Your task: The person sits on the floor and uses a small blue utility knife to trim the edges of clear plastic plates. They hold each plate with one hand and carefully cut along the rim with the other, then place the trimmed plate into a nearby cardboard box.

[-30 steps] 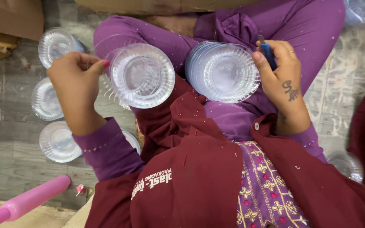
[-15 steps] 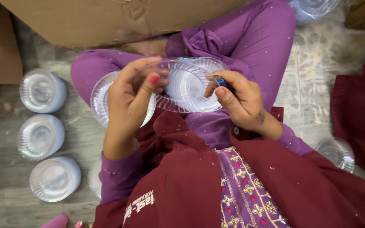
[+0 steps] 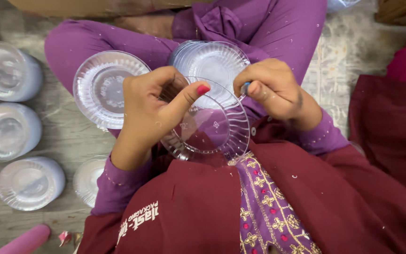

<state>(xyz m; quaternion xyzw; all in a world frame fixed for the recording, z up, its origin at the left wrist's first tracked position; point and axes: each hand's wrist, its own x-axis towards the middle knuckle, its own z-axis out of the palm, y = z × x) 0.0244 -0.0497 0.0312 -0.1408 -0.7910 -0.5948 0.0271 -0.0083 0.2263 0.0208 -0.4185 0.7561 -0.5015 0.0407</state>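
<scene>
A clear ribbed plastic bowl (image 3: 210,134) is held tilted over my lap, close to my chest. My left hand (image 3: 153,106) grips its left rim, thumb with red nail across the top edge. My right hand (image 3: 273,91) pinches the bowl's upper right rim and also holds a small blue object (image 3: 245,88) between the fingers. Behind the hands, a stack of clear bowls (image 3: 210,59) rests on my purple-clad leg, and another clear bowl stack (image 3: 104,87) sits on my left knee.
Three upturned stacks of clear bowls (image 3: 8,70) (image 3: 8,131) (image 3: 29,182) stand on the grey floor at left, and a fourth bowl stack (image 3: 88,178) by my elbow. A pink cylinder (image 3: 24,240) lies bottom left. Cardboard (image 3: 95,5) lines the top edge. Maroon cloth (image 3: 395,127) lies right.
One bowl has come off the stacks and moved toward my chest, now held by both hands. The view has shifted closer.
</scene>
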